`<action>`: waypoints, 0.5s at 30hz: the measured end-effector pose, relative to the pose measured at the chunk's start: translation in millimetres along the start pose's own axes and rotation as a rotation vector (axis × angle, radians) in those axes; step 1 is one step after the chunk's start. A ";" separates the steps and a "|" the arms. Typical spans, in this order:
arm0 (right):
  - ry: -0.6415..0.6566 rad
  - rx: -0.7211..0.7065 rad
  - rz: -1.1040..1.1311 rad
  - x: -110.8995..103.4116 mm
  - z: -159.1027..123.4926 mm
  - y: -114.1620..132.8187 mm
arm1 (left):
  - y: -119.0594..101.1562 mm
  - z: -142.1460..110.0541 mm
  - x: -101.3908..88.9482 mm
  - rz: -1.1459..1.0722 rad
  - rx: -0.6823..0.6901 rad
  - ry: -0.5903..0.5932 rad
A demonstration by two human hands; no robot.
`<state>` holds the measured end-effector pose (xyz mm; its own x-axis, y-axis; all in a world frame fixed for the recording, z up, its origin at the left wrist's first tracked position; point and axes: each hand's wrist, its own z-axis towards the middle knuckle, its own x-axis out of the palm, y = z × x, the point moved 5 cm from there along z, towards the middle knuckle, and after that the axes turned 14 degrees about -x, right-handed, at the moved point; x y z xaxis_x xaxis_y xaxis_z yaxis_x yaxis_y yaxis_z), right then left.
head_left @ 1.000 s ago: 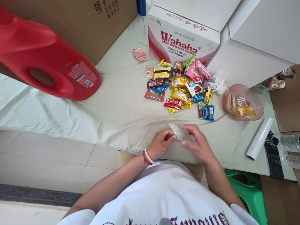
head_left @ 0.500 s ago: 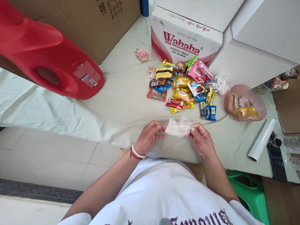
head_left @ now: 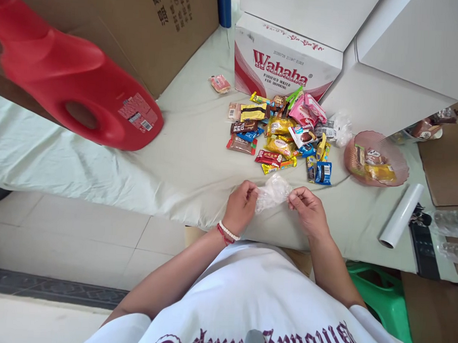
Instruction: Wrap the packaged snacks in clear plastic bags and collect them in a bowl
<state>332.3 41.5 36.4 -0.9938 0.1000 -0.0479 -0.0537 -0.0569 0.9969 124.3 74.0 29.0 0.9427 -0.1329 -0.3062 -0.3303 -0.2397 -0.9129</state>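
Between my two hands, over the front of the cloth-covered table (head_left: 191, 165), stretches a crumpled clear plastic bag (head_left: 274, 191). My left hand (head_left: 242, 205) pinches its left end, fingers closed. My right hand (head_left: 307, 208) grips the right end between thumb and fingertips. Just beyond the bag lies a pile of wrapped snacks (head_left: 280, 125) in yellow, red, blue, pink and brown packets. A blue packet (head_left: 323, 173) lies at the pile's near right edge. To the right stands a pink clear bowl (head_left: 401, 171) with a few wrapped snacks inside.
A red jug (head_left: 118, 96) and a cardboard box (head_left: 125, 30) stand at left. Behind the snacks is a Wahaba-type white water carton (head_left: 286, 68). One pink packet (head_left: 219, 83) lies apart. At right are a white roll (head_left: 400, 215), plastic bottles (head_left: 450, 221) and a green stool (head_left: 383, 294).
My left hand has moved right and closed on the bag's left end, which it was only beside before. The bag looks more bunched up. My right hand keeps its grip.
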 end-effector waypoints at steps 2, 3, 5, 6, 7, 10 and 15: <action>-0.031 0.015 0.040 2.6 -0.5 -5.9 | 5.1 -0.4 -1.0 -0.114 -0.063 -0.036; -0.024 0.014 0.054 6.8 -1.4 -7.4 | 6.7 -1.5 -1.0 -0.147 -0.078 -0.058; 0.019 0.014 0.087 20.0 -3.5 -8.6 | 7.8 -5.1 -0.2 -0.167 -0.090 -0.102; 0.044 0.027 0.108 27.5 -4.4 -9.4 | 7.5 -7.1 0.5 -0.168 -0.093 -0.114; 0.062 0.051 0.129 34.0 -4.9 -10.6 | 6.8 -8.8 1.0 -0.172 -0.092 -0.117; 0.022 0.108 0.156 36.6 -1.3 -14.2 | 5.2 -10.5 -1.7 -0.230 -0.098 -0.062; -0.037 0.151 0.124 -7.2 14.4 -9.1 | 15.3 -1.2 -21.3 -0.422 -0.256 0.175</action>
<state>341.3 55.6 28.5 -0.9875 0.1385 0.0751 0.0865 0.0783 0.9932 99.1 72.0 21.9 0.9813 -0.1277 0.1439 0.0547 -0.5319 -0.8450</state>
